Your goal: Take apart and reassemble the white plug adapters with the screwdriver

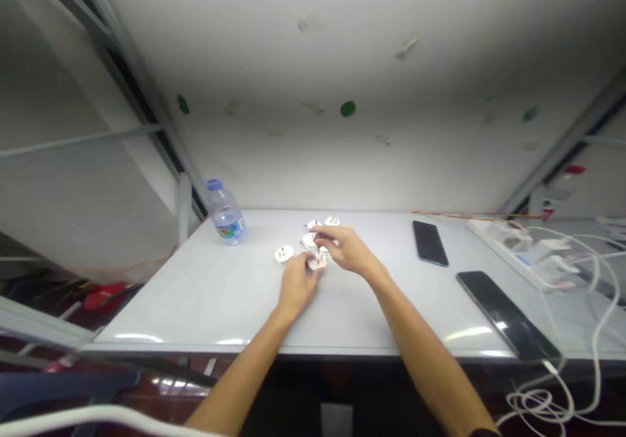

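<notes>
My left hand (297, 286) is closed around the edge of a white three-pin plug (317, 263) near the middle of the table. Just above it, my right hand (350, 249) pinches a small thin thing, too blurred to name, which points down at the plug. A white plug (283, 254) lies alone to the left of my left hand, pins up. Behind my fingers sit more white plugs, among them one plug (309, 241) by my right fingertips and another plug (332, 222) farther back. My right hand partly hides the group.
A water bottle (227, 214) stands at the back left of the white table (205, 300). To the right lie a black phone (430, 242) and a larger phone (508, 313) with a white cable. A power strip (518, 254) with chargers and tangled cords occupies the far right.
</notes>
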`<move>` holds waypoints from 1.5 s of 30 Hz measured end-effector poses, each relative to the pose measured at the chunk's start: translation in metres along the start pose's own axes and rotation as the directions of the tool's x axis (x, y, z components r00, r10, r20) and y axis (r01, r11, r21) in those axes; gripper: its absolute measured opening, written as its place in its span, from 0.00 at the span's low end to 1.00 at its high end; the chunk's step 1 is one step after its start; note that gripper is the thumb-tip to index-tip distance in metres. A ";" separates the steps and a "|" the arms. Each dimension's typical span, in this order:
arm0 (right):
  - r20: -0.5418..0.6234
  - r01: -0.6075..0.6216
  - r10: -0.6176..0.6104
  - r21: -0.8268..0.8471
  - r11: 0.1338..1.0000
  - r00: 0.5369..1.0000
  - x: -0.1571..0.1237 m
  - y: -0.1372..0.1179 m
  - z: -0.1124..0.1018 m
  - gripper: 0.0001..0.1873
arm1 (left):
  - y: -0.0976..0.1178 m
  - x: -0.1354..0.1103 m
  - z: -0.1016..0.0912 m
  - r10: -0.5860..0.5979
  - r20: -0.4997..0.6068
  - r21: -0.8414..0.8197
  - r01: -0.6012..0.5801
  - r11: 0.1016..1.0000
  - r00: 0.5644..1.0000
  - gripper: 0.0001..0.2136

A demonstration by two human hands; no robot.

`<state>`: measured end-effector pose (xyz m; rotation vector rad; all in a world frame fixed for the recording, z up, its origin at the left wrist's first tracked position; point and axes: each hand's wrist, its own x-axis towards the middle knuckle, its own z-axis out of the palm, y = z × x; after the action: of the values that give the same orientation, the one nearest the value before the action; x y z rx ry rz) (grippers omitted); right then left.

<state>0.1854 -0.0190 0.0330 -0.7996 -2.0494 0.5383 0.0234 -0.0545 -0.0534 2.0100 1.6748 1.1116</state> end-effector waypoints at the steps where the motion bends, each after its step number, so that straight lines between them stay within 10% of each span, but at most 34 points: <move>1: -0.014 0.004 -0.004 0.004 1.000 1.000 0.001 0.000 0.002 0.15 | 0.000 0.000 0.000 0.001 -0.004 0.004 -0.001 1.000 1.000 0.13; 13: -0.326 -0.018 0.016 -0.001 1.000 0.945 -0.003 0.020 0.010 0.15 | -0.005 -0.001 -0.003 -0.034 -0.189 0.141 0.061 0.988 0.981 0.09; 19: -0.246 -0.024 -0.003 -0.106 0.994 0.969 -0.005 0.026 0.008 0.13 | 0.010 -0.002 -0.009 -0.124 -0.322 0.307 0.227 0.924 0.939 0.19; 32: -0.209 -0.005 -0.018 -0.110 0.994 0.978 -0.005 0.027 0.014 0.14 | 0.014 0.037 0.005 0.190 -0.067 0.421 -0.144 0.895 0.980 0.16; 45: -0.422 -0.019 -0.016 -0.080 0.997 0.906 -0.003 0.018 -0.011 0.13 | 0.020 0.015 -0.002 0.263 0.026 0.417 -0.249 0.874 0.965 0.12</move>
<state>0.2019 -0.0079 0.0263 -0.8805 -1.6748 0.2514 0.0362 -0.0467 -0.0339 2.5561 1.8248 0.9205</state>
